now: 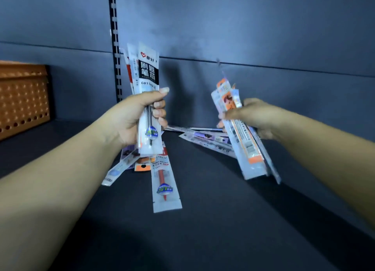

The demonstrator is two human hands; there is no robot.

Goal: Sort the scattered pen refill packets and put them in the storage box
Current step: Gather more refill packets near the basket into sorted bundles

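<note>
A dark shelf (203,220) carries an orange perforated storage box (22,100) at its left edge. My left hand (136,116) clamps an upright bundle of refill packets (147,73); my right hand (253,116) grips a tilted orange-trimmed bundle (247,147). Loose packets (164,185) lie scattered near the shelf's back edge, below and between my hands.

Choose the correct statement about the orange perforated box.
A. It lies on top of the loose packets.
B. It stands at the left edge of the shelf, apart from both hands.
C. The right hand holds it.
B: the orange perforated box stands at the far left, while the left hand and right hand each grip a bundle of packets.
</note>
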